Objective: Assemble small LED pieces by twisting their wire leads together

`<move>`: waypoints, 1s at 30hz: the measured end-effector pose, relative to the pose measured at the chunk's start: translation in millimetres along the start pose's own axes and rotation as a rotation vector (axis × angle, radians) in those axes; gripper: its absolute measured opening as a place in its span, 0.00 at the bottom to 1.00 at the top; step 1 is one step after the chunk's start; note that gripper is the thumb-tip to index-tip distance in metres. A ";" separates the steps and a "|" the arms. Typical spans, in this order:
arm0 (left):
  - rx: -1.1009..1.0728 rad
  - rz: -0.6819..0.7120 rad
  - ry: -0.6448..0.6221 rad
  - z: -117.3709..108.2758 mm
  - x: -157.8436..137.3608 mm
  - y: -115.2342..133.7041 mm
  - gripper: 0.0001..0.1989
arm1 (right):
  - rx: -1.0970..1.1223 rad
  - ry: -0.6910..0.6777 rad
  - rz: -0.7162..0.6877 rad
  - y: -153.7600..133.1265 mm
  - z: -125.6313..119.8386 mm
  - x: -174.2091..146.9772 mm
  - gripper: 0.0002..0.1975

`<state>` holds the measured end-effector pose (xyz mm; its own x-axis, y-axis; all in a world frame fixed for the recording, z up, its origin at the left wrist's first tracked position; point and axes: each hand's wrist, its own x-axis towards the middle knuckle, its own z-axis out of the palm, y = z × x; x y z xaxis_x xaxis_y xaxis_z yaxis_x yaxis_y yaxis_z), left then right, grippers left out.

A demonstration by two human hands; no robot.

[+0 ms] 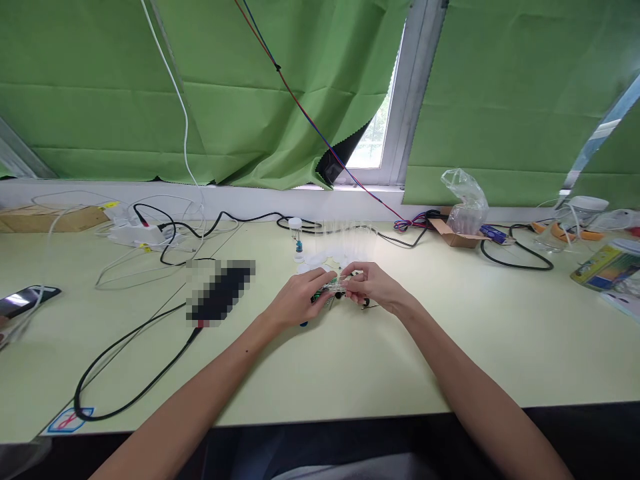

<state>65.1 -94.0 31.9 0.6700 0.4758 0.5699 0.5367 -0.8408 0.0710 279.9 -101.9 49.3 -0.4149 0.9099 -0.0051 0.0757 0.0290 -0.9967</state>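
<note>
Bare forearms (230, 360) reach over the pale table (540, 347), both hands (296, 297) pinching a small green-and-clear piece (330, 287).

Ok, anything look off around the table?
Yes: behind the table, the middle green curtain has its lower right corner folded back, baring window and dark backing. Left of the left hand, a pixelated patch hides where the black cable leads.

The person's two hands (300, 293), one power strip (136, 234)

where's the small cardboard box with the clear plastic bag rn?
Head view, right of centre, near the back edge of the table: the small cardboard box sits just left of a blue item.
</note>
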 end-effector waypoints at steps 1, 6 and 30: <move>0.014 0.005 -0.009 -0.1 0.0 -0.1 0.13 | -0.011 0.002 0.000 0.7 -0.2 0.3 0.17; 0.058 0.028 -0.049 -0.2 -0.1 -0.5 0.12 | -0.045 -0.001 -0.004 5.5 -1.5 2.5 0.19; -0.027 -0.132 0.110 -0.5 4.1 4.2 0.13 | 0.063 0.106 -0.132 -0.2 7.0 4.0 0.20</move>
<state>69.9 -95.7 34.9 0.5338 0.5526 0.6401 0.6011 -0.7804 0.1724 271.9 -101.1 48.9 -0.3195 0.9384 0.1313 -0.0314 0.1280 -0.9913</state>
